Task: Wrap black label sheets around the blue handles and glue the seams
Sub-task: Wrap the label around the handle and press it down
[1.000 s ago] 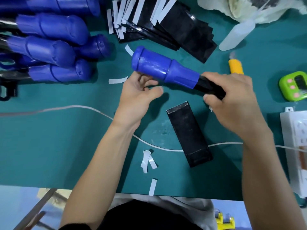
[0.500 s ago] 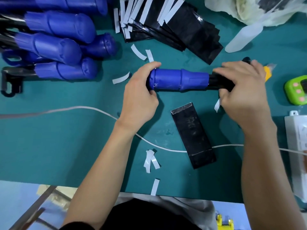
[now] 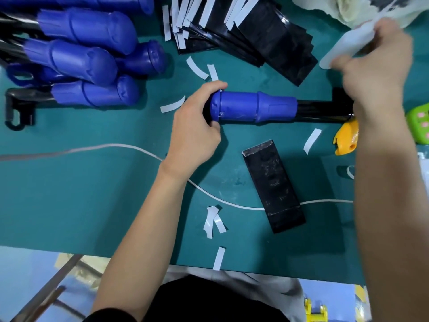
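A blue handle (image 3: 253, 108) on a black shaft (image 3: 320, 112) lies across the green mat. My left hand (image 3: 197, 126) grips its rounded left end. My right hand (image 3: 373, 63) is up at the far right, fingers curled round a translucent white squeeze bottle (image 3: 343, 46). A pile of black label sheets (image 3: 262, 36) with white backing strips lies at the top centre. One black label sheet (image 3: 272, 184) lies flat on the mat below the handle.
Several more blue handles (image 3: 86, 59) are stacked at the top left. A yellow cutter (image 3: 347, 140) and a green timer (image 3: 419, 124) sit at the right. A white cord (image 3: 130, 146) crosses the mat. Peeled white strips (image 3: 213, 220) lie scattered near the front edge.
My right hand let go of the black shaft and moved up to the right, taking hold of the white bottle. The handle now rests on the mat, my left hand still on its end.
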`<state>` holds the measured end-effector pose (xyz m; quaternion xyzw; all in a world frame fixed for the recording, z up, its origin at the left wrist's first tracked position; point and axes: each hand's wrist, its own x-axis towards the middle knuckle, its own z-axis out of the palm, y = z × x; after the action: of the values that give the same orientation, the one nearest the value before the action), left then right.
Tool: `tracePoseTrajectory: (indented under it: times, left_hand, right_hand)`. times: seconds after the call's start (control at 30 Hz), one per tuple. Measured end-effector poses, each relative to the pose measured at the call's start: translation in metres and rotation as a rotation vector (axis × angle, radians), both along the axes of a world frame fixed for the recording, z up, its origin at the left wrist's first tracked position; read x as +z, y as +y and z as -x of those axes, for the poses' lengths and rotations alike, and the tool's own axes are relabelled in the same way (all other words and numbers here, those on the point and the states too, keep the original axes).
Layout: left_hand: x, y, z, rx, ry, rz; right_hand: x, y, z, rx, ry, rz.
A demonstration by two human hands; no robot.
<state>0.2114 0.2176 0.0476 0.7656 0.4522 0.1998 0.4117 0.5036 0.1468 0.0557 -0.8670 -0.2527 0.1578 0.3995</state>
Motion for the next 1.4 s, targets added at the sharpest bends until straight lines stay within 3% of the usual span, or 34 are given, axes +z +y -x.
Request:
tracePoseTrajectory:
  times: [0.13,0.2,0.33,0.53,0.67,0.8,0.93,1.1,1.2,1.4]
  left_hand:
    - [-0.002,0.006,0.005,-0.066,0.003,0.012]
    - [-0.005,0.007,0.005,-0.054,0.012,0.004]
    - [-0.009,0.006,0.004,-0.057,0.016,-0.019]
    - [-0.008,0.006,0.005,-0.055,0.023,-0.030]
    - [-0.009,0.008,0.006,-0.079,0.042,0.001]
    - [-0.009,0.012,0.009,-0.141,0.099,0.008]
    - [-0.008,0.008,0.005,-0.155,0.119,-0.032]
    - [-0.011,0.008,0.002,-0.192,0.082,-0.100]
    - [-0.013,0.011,0.000,-0.225,0.065,-0.095]
    - [-0.017,0.011,0.000,-0.229,0.085,-0.055]
  right_hand:
    - [0.011,-0.012,0.018,-0.015,-0.153,-0.218]
    - [0.019,-0.025,0.040,0.028,-0.109,-0.408]
    - [0.034,-0.049,0.096,0.192,0.338,-0.660]
    - [0.026,-0.052,0.129,0.232,0.760,-0.612]
    - [0.024,-0.061,0.121,0.352,0.989,-0.697]
    - [0.022,-0.062,0.114,0.332,0.910,-0.651]
    - [0.016,-0.063,0.113,0.143,0.852,-0.635]
    - [0.018,-0.061,0.110,0.027,1.025,-0.835]
    - [0.022,-0.062,0.108,-0.074,1.095,-0.829]
    - [0.019,-0.059,0.119,-0.077,0.871,-0.690]
